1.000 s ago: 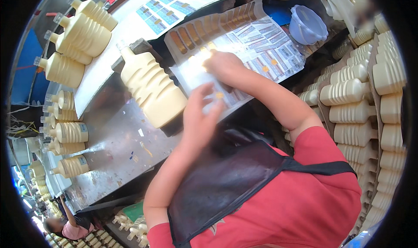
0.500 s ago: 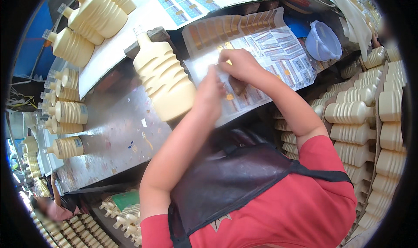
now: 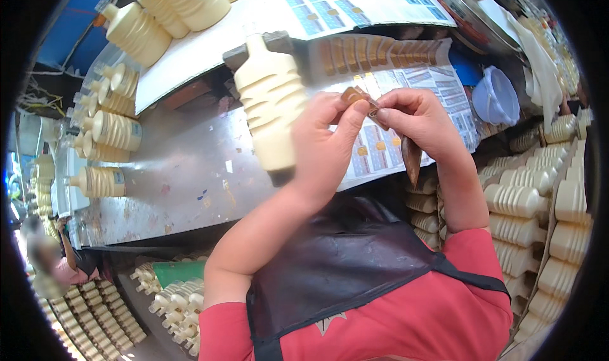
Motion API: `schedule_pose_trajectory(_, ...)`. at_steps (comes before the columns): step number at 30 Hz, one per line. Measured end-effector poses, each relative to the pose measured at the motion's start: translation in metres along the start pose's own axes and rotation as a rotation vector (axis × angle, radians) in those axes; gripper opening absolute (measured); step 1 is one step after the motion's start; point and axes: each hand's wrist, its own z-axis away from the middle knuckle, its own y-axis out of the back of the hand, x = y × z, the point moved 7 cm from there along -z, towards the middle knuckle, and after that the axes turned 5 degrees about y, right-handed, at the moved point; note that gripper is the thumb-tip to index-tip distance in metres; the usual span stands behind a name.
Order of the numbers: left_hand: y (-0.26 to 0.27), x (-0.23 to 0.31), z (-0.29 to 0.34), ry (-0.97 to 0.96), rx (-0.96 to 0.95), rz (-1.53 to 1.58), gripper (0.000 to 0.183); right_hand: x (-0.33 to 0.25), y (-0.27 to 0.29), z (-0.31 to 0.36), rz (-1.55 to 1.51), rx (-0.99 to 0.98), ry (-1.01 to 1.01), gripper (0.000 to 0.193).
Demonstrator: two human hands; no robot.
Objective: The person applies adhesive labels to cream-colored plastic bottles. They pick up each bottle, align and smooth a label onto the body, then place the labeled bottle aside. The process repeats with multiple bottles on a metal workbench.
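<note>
My left hand [image 3: 327, 139] pinches one end of a small brown-gold sticker [image 3: 354, 96] between thumb and fingers. Close beside it, my right hand [image 3: 419, 120] has its thumb and fingertips closed at the sticker's other end. A dark brown, pointed flat blade [image 3: 411, 161] hangs down from under the right hand's palm; its upper part is hidden. Both hands are above a sheet of labels [image 3: 438, 82], which carries a row of brown-gold strips [image 3: 361, 53] along its far side. To the left, a cream ribbed bottle [image 3: 269, 101] lies on its side, its neck at a dark block [image 3: 279, 42].
Several cream bottles [image 3: 196, 6] stand at the far left, with more along the table's left edge [image 3: 104, 182]. Blue labels [image 3: 330, 9] lie on a white board. A pale blue bucket [image 3: 496, 98] is at right, above stacked bottles [image 3: 517, 199]. Another person [image 3: 66, 269] is at lower left.
My hands have risen from the label sheet and now hold a brown-gold sticker between them. The view has shifted, so the bottle and table appear further right.
</note>
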Motion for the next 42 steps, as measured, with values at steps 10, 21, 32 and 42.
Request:
schedule_pose_trajectory(10,0.115,0.018,-0.039,-0.045,0.392,-0.108,0.016,-0.041,-0.072,-0.091,0.088,0.009,0.209,0.017)
schedule_pose_trajectory(21,0.154,-0.04,-0.059,0.16,0.397,0.127,0.016,-0.038,-0.094,-0.136,0.531,-0.002,0.175,0.033)
schedule_pose_trajectory(32,0.136,-0.042,-0.073,0.247,0.253,0.079,0.044,-0.035,-0.094,-0.136,0.51,0.018,0.148,0.033)
schedule_pose_trajectory(42,0.141,-0.051,-0.072,0.245,0.241,0.181,0.032,-0.034,-0.095,-0.137,0.513,0.031,0.175,0.036)
